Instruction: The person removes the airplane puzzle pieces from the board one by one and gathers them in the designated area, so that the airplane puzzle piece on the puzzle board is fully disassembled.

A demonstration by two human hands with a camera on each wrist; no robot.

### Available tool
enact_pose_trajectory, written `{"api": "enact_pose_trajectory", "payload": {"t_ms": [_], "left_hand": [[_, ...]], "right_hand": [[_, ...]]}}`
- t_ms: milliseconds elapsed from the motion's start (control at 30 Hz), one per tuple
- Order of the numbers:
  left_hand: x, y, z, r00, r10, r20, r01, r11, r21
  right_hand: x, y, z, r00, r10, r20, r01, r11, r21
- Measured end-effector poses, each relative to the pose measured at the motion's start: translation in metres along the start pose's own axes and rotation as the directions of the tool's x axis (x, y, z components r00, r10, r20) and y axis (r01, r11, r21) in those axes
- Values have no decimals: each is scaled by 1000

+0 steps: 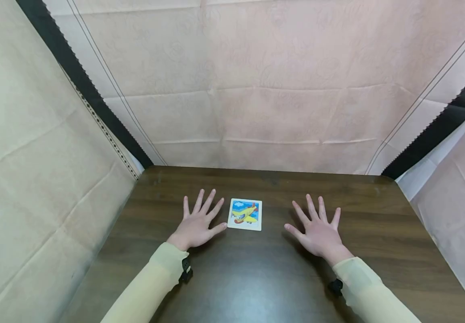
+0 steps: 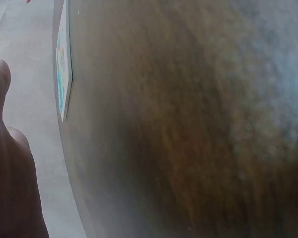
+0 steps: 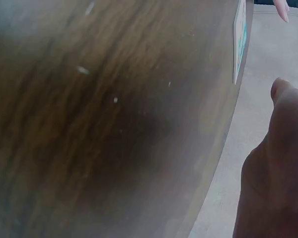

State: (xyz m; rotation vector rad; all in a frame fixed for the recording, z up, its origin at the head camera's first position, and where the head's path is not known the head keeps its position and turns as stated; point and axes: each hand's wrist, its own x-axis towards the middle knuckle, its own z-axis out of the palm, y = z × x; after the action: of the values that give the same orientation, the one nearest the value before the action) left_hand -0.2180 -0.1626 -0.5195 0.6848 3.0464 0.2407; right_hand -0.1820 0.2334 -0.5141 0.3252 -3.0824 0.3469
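Observation:
A square picture card (image 1: pixel 245 214) with a white border and a yellow airplane on blue lies flat on the dark wooden table. My left hand (image 1: pixel 197 225) is just left of it, fingers spread straight, thumb tip close to the card's lower left corner; whether they touch I cannot tell. Farther off, to the right of the card, my right hand (image 1: pixel 320 231) has its fingers spread and holds nothing. The left wrist view catches the card (image 2: pixel 64 64) edge-on beside part of the left hand (image 2: pixel 12 173). In the right wrist view the card (image 3: pixel 240 42) is also edge-on.
The brown table (image 1: pixel 256 278) has rounded far corners. Pale cloth (image 1: pixel 272 89) hangs behind it, with more cloth on the left and right sides. Dark strips (image 1: pixel 99 107) run along the cloth corners. Each wrist carries a black device (image 1: pixel 186 270) at the sleeve cuff.

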Motion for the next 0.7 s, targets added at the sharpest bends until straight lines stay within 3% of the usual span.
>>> {"api": "enact_pose_trajectory", "payload": {"t_ms": [200,467,600,700], "left_hand": [[-1,1,-2,1000,4,22,-3,998,-68],[0,16,1,999,39,16,-35,977,-209],[0,32,6,997,76,21,-69,971,-227],[4,45,11,994,102,24,-94,968,-231]], "right_hand": [[1,2,0,1000,-26,9,26,999,24],[12,7,-3,995,-102,5,99,973,208],[27,0,1,991,-133,-28,135,935,328],[44,-9,8,988,-145,-52,152,880,450]]}}
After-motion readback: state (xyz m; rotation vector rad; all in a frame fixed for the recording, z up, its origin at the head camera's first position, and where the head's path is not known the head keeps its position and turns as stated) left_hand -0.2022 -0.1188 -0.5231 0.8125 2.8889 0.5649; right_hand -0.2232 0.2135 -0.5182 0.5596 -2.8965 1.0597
